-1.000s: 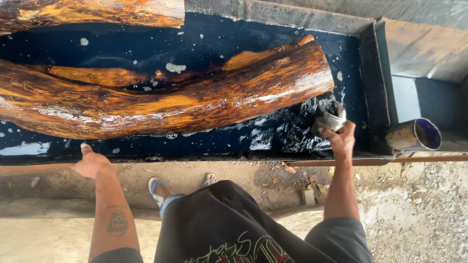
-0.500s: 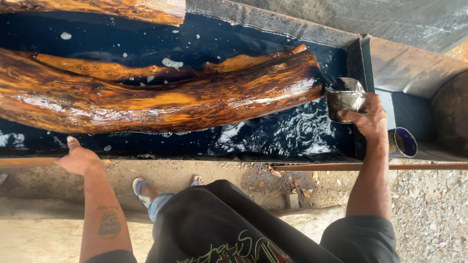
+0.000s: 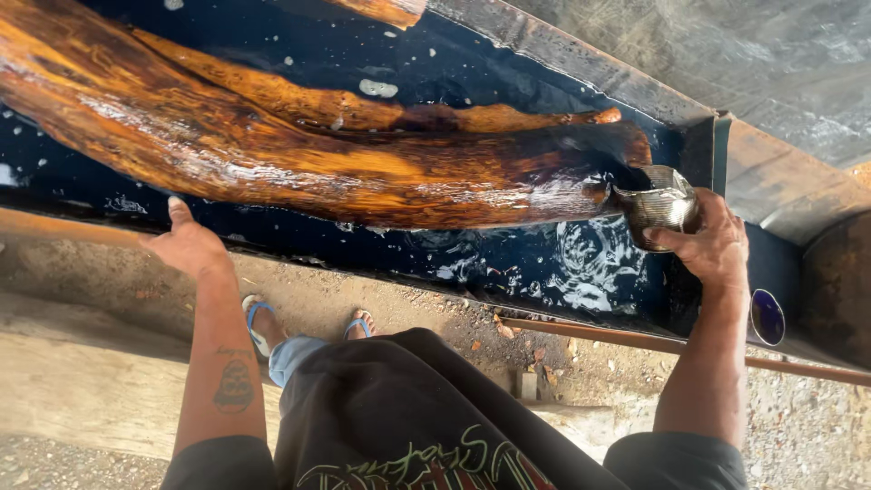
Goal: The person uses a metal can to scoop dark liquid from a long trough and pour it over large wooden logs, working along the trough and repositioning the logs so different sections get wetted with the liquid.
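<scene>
The right hand (image 3: 712, 249) gripped a dented metal can (image 3: 660, 207), its fingers (image 3: 676, 238) wrapped around the can's near side and the thumb over the top. The can was tipped sideways with its mouth against the right end of the wet log (image 3: 318, 154), which lay lengthwise in a long trough (image 3: 699, 150) of dark liquid (image 3: 544, 263). So the can sat at the far right of the trough, just left of the fingers and enclosed by them, touching or almost touching the log's end.

The left hand (image 3: 189, 245) rested flat on the trough's near rim, fingers spread and holding nothing.

The likely trouble seemed to be slipping: the can looked wet, and a loose hold might have dropped it into the liquid. Tilted that far, it could also have splashed liquid over the rim onto the sandalled feet (image 3: 259, 322) below. Leaning on the left hand, a slick rim might have cost the person balance. A second can (image 3: 768, 316) lay right of the trough.
</scene>
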The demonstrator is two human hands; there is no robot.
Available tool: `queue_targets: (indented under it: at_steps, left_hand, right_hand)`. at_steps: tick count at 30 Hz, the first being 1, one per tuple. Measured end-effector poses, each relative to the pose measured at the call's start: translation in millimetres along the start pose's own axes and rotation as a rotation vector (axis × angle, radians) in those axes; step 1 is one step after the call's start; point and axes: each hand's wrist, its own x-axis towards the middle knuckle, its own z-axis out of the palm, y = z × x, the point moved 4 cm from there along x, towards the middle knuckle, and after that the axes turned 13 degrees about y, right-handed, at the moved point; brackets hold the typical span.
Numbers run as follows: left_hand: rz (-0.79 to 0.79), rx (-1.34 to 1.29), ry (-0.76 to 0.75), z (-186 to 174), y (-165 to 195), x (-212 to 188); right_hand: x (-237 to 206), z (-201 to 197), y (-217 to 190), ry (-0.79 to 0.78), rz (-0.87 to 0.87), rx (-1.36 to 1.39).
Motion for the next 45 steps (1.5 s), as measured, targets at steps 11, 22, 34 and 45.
queue_targets:
  at_steps: [11,22,34,45]
  left_hand:
    - [0.133,-0.089,0.003,-1,3,3]
    - [-0.035,-0.241,-0.160,-15,15,25]
    - [-0.049,0.479,-0.408,-168,-58,209]
    - [-0.621,0.836,0.041,-403,-111,276]
  right_hand:
    - [-33,27,-176,-0.109,-0.261,-0.012]
    - [-92,104,-433,-0.052,-0.654,-0.021]
    - [-92,129,-748,0.016,-0.902,0.276]
    - [-104,133,-875,0.013,-0.891,0.268]
